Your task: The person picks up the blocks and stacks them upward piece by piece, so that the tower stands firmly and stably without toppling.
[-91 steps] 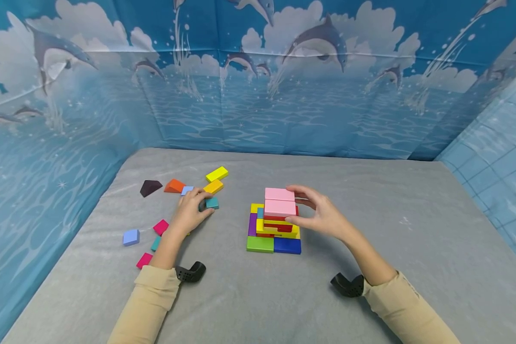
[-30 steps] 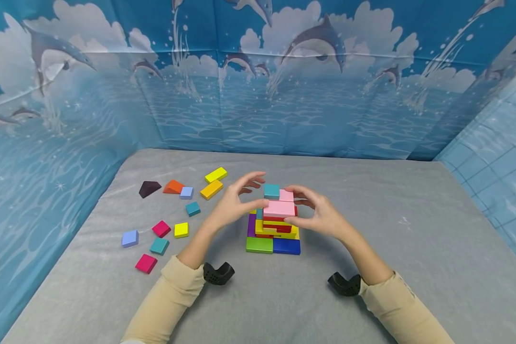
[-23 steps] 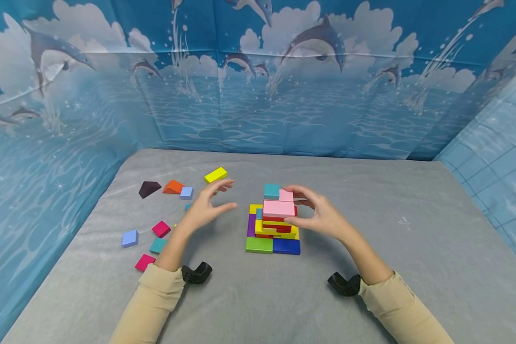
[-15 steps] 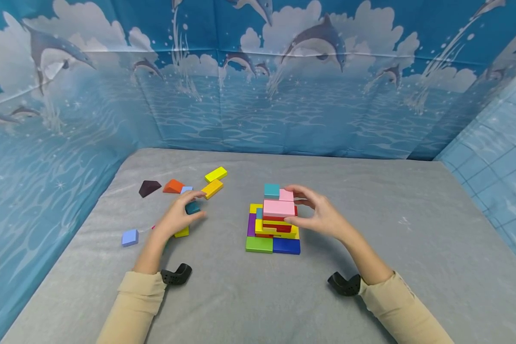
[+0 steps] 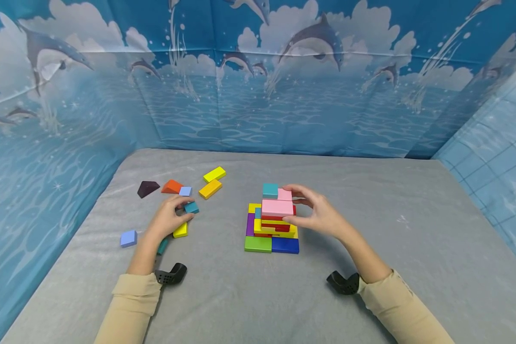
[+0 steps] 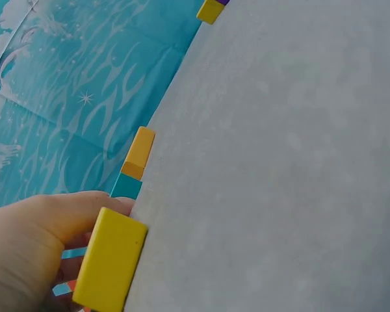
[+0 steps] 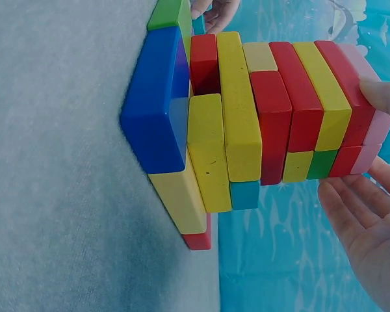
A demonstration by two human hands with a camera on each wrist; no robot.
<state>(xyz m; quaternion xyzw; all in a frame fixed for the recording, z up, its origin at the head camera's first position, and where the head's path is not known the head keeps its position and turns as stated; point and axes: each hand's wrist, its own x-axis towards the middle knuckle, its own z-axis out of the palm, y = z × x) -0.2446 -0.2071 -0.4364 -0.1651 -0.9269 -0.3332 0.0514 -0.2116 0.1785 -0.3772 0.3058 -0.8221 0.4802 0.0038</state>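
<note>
My left hand (image 5: pixel 167 220) pinches a small teal block (image 5: pixel 191 207) among the loose blocks on the left; in the left wrist view a finger lies against the block (image 6: pixel 126 186). A yellow block (image 5: pixel 180 230) is just below that hand. At the centre stands a tower of many-coloured wooden blocks (image 5: pixel 277 228), with pink blocks (image 5: pixel 277 207) near its top and a teal block (image 5: pixel 270 190) at the top back left. My right hand (image 5: pixel 318 210) holds the tower's upper layers from the right, thumb at the near side, fingers at the far side (image 7: pixel 370 214).
Loose blocks lie at the left: dark (image 5: pixel 148 188), orange (image 5: pixel 172 186), pale blue (image 5: pixel 186 191), yellow (image 5: pixel 214 174), amber (image 5: pixel 210 189), blue (image 5: pixel 128 238) and teal (image 5: pixel 162 246). Grey cloth (image 5: pixel 370 205) covers the table, with a dolphin-printed curtain (image 5: pixel 241 114) behind.
A teal block was carried from the left onto the tower's top and let go. My left hand then moved back left and closed on another teal block. The right hand stayed at the tower.
</note>
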